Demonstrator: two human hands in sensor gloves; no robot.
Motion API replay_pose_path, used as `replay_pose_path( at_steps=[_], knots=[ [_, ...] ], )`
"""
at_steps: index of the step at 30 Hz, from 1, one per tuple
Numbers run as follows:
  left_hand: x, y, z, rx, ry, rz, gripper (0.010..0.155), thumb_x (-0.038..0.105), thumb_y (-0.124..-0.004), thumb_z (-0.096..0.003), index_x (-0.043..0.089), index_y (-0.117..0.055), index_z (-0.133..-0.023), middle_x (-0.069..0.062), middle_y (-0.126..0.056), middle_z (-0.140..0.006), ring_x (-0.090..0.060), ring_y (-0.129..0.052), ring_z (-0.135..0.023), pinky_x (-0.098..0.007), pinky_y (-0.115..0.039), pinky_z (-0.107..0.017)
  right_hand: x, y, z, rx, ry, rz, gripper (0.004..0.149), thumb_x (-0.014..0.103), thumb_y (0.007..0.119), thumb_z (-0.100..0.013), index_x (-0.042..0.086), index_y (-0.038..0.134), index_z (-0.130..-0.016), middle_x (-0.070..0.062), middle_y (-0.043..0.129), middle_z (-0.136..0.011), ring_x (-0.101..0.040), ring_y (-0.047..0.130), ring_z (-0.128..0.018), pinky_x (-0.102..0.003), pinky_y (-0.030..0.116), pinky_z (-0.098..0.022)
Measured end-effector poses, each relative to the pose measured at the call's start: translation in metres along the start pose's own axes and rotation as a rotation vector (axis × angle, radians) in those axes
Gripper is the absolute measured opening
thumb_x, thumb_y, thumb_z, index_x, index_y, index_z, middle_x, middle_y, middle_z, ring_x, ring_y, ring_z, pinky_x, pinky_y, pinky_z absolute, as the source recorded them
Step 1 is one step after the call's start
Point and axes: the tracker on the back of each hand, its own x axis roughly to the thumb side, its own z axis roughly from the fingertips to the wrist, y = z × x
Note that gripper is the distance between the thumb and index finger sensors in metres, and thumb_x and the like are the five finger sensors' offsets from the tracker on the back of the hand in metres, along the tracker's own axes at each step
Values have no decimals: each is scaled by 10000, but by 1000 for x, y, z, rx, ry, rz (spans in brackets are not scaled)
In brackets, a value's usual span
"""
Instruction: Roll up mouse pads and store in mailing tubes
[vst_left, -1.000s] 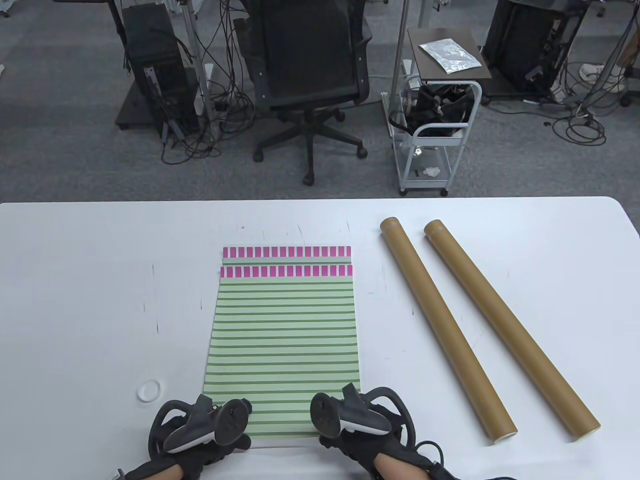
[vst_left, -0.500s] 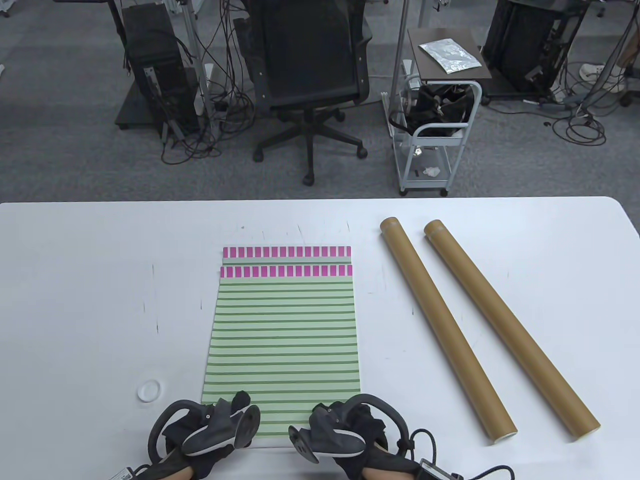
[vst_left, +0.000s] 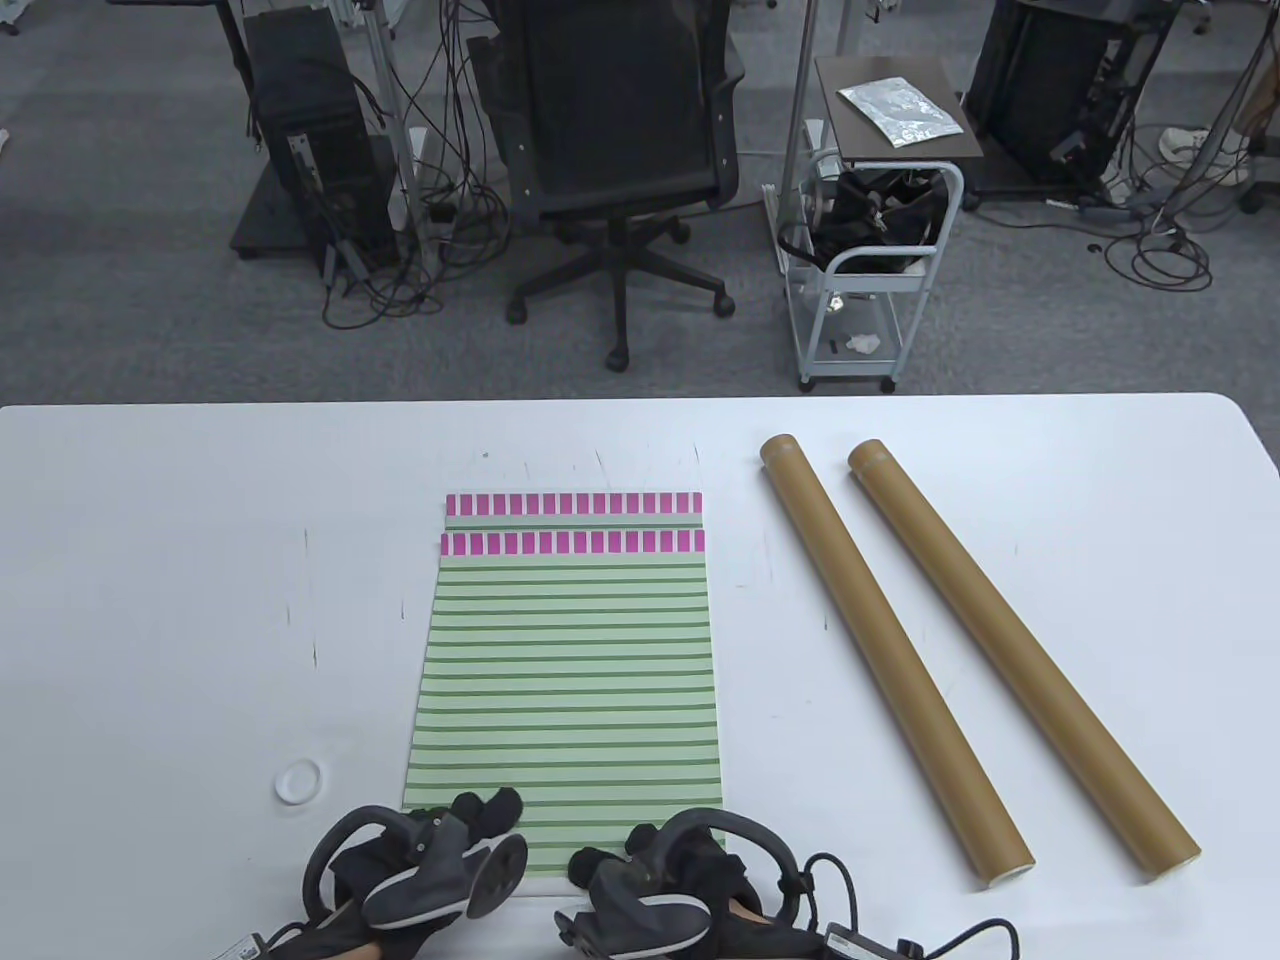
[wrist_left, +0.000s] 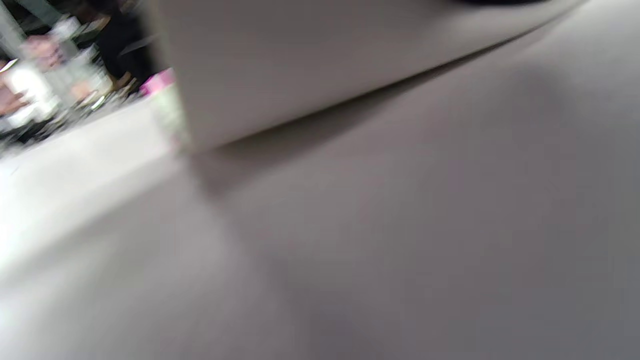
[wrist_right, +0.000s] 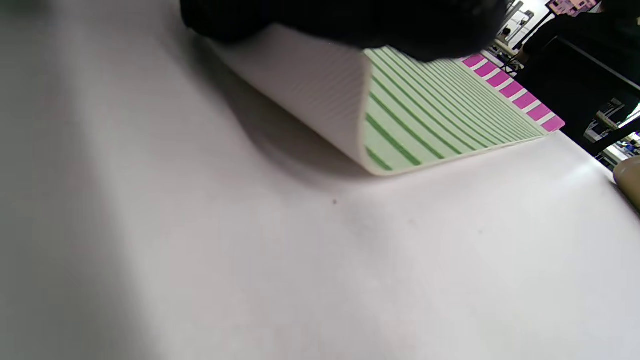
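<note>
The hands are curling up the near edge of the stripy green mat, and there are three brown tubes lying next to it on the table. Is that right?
Not quite: there are two brown tubes, not three, as the table view shows. The rest holds: the left hand and right hand are lifting the near edge of the green striped mat, which the right wrist view shows curled off the table.

Green-striped mouse pad (vst_left: 565, 680) near edge curled up; two brown tubes (vst_left: 890, 660) alongside.

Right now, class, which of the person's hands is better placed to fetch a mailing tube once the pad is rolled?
The right hand, probably. It grips the lifted near edge of the striped mouse pad on the side where both mailing tubes lie. The left hand would have to cross over the pad.
</note>
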Motion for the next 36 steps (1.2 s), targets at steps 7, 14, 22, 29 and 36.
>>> replay_pose_path(
  at_steps=[7, 14, 22, 29, 36],
  knots=[
    [15, 9, 9, 96, -128, -10, 428, 363, -777, -425, 472, -686, -828, 208, -687, -889, -7, -831, -696, -138, -802, -449, 0, 8, 0, 10, 0, -95, 631, 236, 629, -475, 403, 269, -965, -29, 769, -711, -108, 837, -342, -313, 813, -325],
    [13, 12, 8, 30, -141, 116, 579, 546, -827, -293, 364, -767, -840, 89, -841, -834, -105, -955, -649, -198, -907, -457, -14, 9, -2, -124, 16, -282, 614, 242, 742, -450, 395, 508, -996, -30, 826, -688, -122, 875, -332, -324, 829, -326],
    [17, 15, 4, 115, -74, 5, 442, 514, -816, -310, 447, -800, -746, 176, -930, -677, -12, -1022, -511, -128, -918, -360, -15, 12, -2, -79, -21, -258, 568, 235, 680, -465, 328, 395, -948, -17, 732, -755, -104, 840, -370, -314, 811, -360],
    [18, 16, 5, 131, -57, -1, 432, 536, -819, -336, 417, -823, -751, 144, -955, -655, -34, -1036, -494, -131, -922, -330, -9, 9, -2, -71, -66, -220, 604, 227, 668, -484, 368, 361, -985, -31, 681, -822, -99, 844, -391, -311, 810, -383],
    [17, 16, 4, 110, -57, 9, 426, 522, -794, -364, 396, -817, -770, 129, -953, -657, -35, -1032, -499, -137, -918, -335, -14, 7, -6, -160, -14, -322, 576, 438, 747, -377, 342, 582, -920, -22, 816, -729, -144, 891, -372, -355, 827, -374]
  ],
)
